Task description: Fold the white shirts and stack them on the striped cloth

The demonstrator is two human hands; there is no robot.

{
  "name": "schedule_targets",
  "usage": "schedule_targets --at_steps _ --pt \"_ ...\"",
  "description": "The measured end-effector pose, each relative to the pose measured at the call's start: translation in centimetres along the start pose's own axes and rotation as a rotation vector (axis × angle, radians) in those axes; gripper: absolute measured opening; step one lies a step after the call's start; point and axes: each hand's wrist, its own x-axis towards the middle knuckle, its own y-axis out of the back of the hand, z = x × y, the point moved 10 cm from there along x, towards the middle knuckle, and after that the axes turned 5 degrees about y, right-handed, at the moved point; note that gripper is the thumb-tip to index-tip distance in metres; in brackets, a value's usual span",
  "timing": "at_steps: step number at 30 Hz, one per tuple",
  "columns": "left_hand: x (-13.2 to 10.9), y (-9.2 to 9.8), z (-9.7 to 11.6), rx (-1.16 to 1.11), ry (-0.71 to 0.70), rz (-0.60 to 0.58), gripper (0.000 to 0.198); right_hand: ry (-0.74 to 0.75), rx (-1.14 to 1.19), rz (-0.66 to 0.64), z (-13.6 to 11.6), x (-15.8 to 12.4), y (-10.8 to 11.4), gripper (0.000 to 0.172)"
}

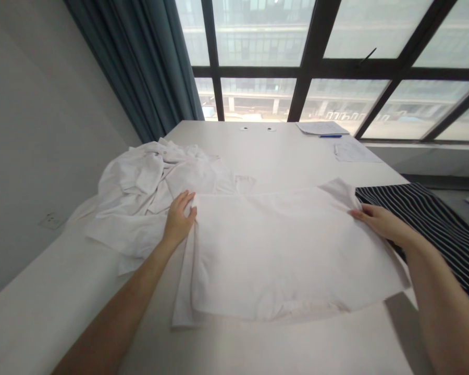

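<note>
Two hands (178,220) (382,223) on one white cloth (273,250), one striped cloth (433,224) nearby.

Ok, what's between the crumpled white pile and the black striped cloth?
In the head view, a white cloth is spread between the crumpled pile and the striped cloth, with the left hand and right hand at its side edges.

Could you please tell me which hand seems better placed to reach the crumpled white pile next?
Probably the left hand, at the left edge of the white cloth and close beside the crumpled pile. The right hand holds the opposite edge, near the striped fabric, farther from the pile.
</note>
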Motion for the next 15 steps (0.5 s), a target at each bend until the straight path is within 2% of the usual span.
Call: schedule_targets --at_steps 4,7,9,12,15 --pt "-0.4 -0.4 1.0 0.073 -0.037 -0.013 0.046 -0.153 -0.034 -0.040 2.7 -0.6 2.1 0.034" --pt "-0.8 -0.6 2.0 0.127 -0.079 -0.016 0.043 -0.210 -0.048 -0.054 3.5 -1.3 3.0 0.030" --pt "-1.1 -0.5 2.9 0.161 -0.125 -0.012 0.041 -0.254 -0.026 -0.112 3.9 -2.0 2.7 0.031" --pt "-1.5 -0.4 4.8 0.191 -0.241 -0.037 0.037 -0.378 0.093 -0.279 4.7 -3.7 1.3 0.037" --pt "-2.3 -1.4 7.2 0.151 -0.417 -0.170 0.037 -0.453 0.272 -0.330 4.0 -5.2 1.1 0.036"
